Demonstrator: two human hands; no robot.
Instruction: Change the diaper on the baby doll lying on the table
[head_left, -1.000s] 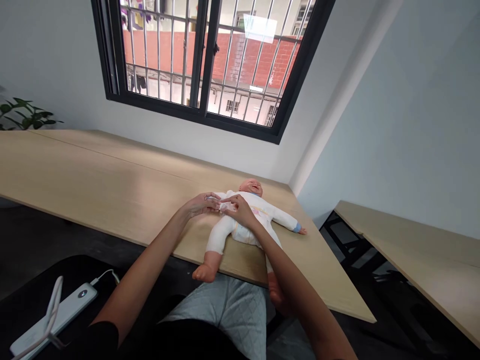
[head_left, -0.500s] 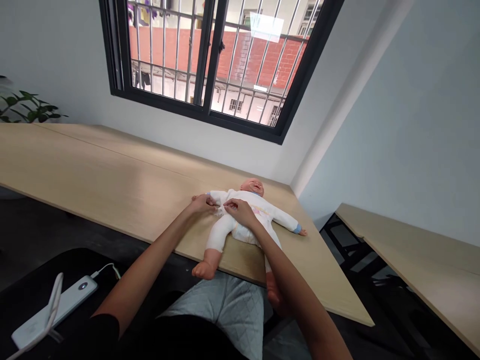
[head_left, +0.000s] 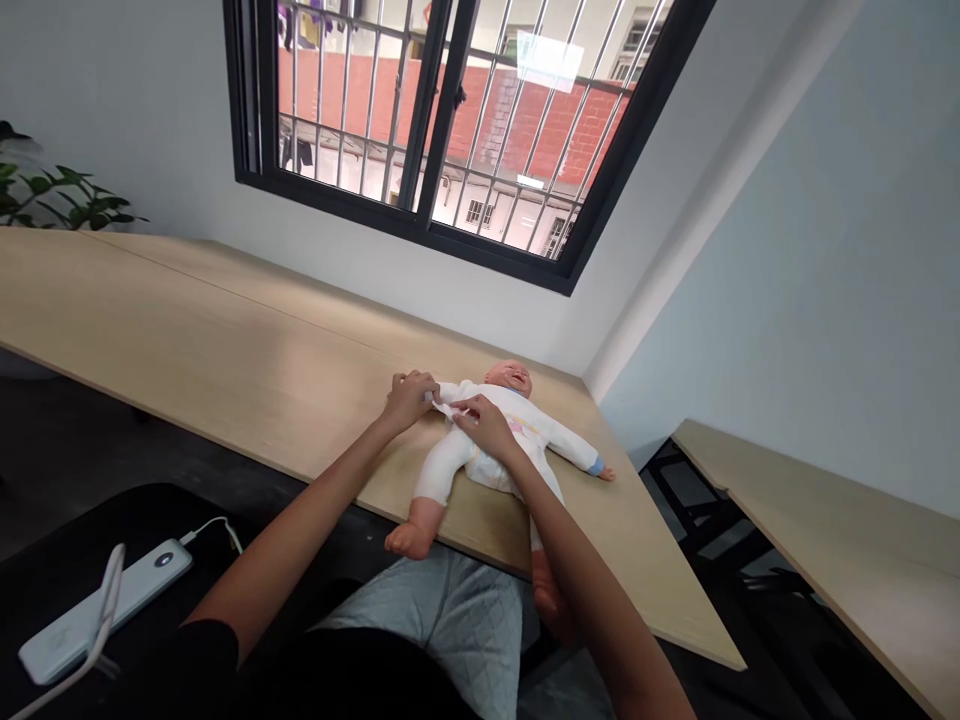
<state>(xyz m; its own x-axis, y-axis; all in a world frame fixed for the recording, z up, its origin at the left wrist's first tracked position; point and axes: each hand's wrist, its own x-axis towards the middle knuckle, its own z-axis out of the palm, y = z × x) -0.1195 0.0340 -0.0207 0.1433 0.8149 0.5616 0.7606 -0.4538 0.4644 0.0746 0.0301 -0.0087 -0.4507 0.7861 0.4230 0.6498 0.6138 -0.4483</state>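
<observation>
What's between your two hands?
In the head view, a white cloth flap of the long-sleeved white suit on the baby doll lies between the left hand and right hand.

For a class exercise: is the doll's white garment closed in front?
Cannot tell: left hand and right hand cover the white garment, gripping its edge.

The end of one arm of the baby doll (head_left: 510,380) is hidden beneath the left hand (head_left: 409,400), and part of the white romper (head_left: 525,445) is covered by the right hand (head_left: 484,425). Whether the fabric between the fingers is pinched is too small to tell. One lower leg (head_left: 547,590) is partly hidden behind the right forearm (head_left: 577,545). The barred window (head_left: 450,120), leafy plant (head_left: 60,197) and grey quilted trousers (head_left: 442,630) are cut off by the picture's edges.
</observation>
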